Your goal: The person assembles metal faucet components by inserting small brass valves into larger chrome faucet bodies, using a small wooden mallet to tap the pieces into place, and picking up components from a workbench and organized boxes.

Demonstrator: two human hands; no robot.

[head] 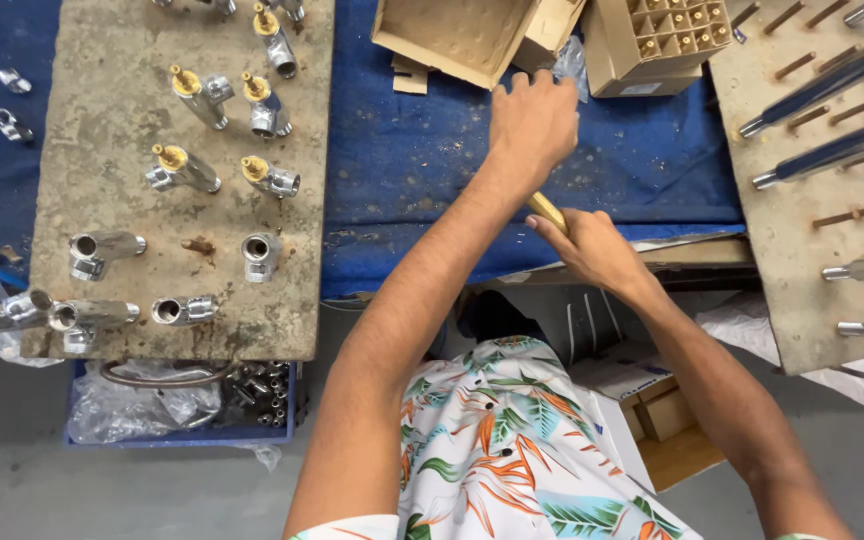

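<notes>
The left hand [532,120] is reaching forward over the blue-covered worktop [422,160], fingers curled together near the crumpled plastic wrap [572,62]; whether it is gripping anything cannot be told. The right hand [592,250] is clamping a yellowish brass piece [546,210], which is sticking out just under the left wrist. Open cardboard boxes [452,35] are lying just ahead. On the left, a worn board [102,60] is carrying chrome valve bodies [184,170] with brass tops.
</notes>
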